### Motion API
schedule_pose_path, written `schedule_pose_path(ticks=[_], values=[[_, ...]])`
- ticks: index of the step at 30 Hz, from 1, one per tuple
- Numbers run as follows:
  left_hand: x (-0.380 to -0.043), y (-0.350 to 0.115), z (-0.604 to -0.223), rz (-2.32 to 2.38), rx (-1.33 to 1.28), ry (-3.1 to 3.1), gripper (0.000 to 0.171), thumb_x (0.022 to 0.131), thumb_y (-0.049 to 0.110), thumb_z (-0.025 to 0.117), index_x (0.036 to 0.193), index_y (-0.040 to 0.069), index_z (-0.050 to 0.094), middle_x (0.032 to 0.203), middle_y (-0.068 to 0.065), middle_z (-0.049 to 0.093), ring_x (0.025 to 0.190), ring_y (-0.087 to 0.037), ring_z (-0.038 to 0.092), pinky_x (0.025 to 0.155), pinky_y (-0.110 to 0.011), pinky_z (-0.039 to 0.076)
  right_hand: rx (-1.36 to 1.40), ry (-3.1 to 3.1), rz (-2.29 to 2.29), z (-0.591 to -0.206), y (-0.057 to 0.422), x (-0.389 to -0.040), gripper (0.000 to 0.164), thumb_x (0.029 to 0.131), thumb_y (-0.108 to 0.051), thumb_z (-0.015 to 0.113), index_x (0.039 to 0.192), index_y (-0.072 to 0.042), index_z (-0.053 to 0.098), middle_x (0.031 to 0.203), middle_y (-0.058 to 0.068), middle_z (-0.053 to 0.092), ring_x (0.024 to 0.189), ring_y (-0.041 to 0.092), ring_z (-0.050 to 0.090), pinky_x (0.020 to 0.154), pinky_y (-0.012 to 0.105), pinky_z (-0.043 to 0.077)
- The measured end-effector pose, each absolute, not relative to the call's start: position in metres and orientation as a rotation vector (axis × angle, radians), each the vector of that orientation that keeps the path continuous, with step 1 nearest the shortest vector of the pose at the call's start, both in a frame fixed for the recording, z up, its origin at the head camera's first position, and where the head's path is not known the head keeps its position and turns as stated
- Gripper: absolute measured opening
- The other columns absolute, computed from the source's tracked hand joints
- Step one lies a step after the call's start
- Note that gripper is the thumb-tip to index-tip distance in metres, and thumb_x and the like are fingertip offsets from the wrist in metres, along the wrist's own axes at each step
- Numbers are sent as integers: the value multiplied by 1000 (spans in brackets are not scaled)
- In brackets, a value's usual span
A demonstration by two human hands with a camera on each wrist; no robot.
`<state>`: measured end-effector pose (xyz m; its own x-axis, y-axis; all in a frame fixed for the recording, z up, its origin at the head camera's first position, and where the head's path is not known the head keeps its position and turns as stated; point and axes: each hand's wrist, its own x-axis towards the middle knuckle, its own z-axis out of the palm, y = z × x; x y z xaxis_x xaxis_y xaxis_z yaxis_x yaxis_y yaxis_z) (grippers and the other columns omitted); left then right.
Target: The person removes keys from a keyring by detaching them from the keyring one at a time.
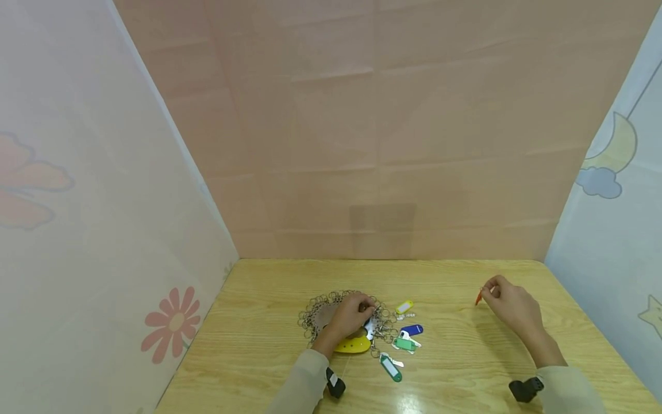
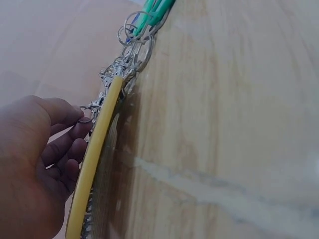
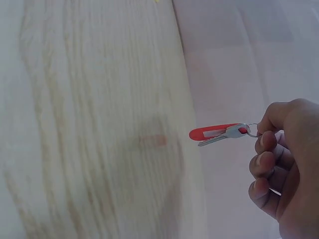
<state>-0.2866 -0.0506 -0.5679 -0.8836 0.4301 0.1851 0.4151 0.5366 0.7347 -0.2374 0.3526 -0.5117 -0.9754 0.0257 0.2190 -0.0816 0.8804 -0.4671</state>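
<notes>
My right hand [image 1: 517, 310] is raised over the right side of the table. Between thumb and index finger it pinches the small split ring of a red key tag [image 3: 199, 134], and a silver key [image 3: 233, 131] hangs alongside the tag. My left hand [image 1: 347, 317] is above a round key holder edged with many metal rings and clasps, with a yellow curved part [image 1: 355, 345] at its near side. In the left wrist view, thumb and index finger pinch a metal ring [image 2: 87, 119] at the holder's edge. The hand and forearm hide part of the holder.
Right of the holder lie tagged keys: a yellow tag [image 1: 404, 307], a blue tag [image 1: 412, 330], a light green tag [image 1: 405, 344] and a dark green tag [image 1: 390, 368]. Printed side walls and a pinkish back wall [image 1: 310, 144] border the wooden table [image 1: 248, 322].
</notes>
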Motion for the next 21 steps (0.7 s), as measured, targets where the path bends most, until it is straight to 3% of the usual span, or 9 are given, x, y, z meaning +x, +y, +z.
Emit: schedule_pose_path(ticks=[12, 21], values=[[-286, -52, -566, 1291, 744, 2739, 12, 106, 17, 69, 111, 12, 78, 98, 4, 69, 81, 0, 52, 71, -19, 48, -39, -2882, 736, -530, 357, -238, 33, 111, -33, 49, 118, -4, 62, 92, 11, 72, 57, 18, 52, 49, 36, 40], [-285, -53, -566, 1286, 733, 2725, 13, 106, 17, 69, 113, 11, 78, 100, 3, 69, 82, 0, 53, 73, -20, 49, -71, -2914, 755, -540, 358, -233, 28, 109, -27, 51, 114, -1, 61, 89, 11, 72, 56, 19, 51, 47, 36, 39]])
